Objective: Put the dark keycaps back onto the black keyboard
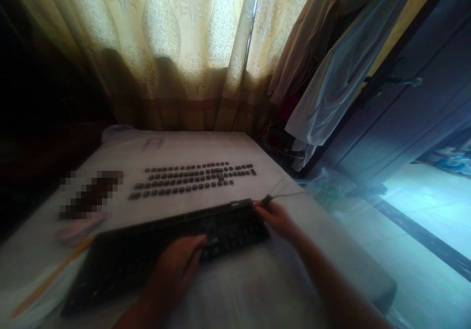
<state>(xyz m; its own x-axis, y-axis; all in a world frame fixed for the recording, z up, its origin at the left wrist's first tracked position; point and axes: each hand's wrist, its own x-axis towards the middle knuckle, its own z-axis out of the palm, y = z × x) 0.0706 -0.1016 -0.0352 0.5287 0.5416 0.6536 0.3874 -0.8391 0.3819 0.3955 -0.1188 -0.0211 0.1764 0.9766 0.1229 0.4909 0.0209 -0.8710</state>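
Note:
A black keyboard body point(121, 258) lies across the near part of a white-covered table point(257, 289). My left hand point(176, 265) rests on its front edge, fingers curled over the key area. At the keyboard's far right corner my right hand point(275, 216) is pinched on a small dark tool with a thin wire loop point(272, 196). Beyond the keyboard, several loose dark keycaps point(191, 179) lie set out in rows on the cloth.
A blurred-out dark object point(90, 196) lies at the left, with a pinkish item point(75, 231) and an orange stick point(47, 280) near it. Patterned curtains point(191, 49) hang behind the table. Clothes point(331, 83) hang at the right, above the floor point(423, 211).

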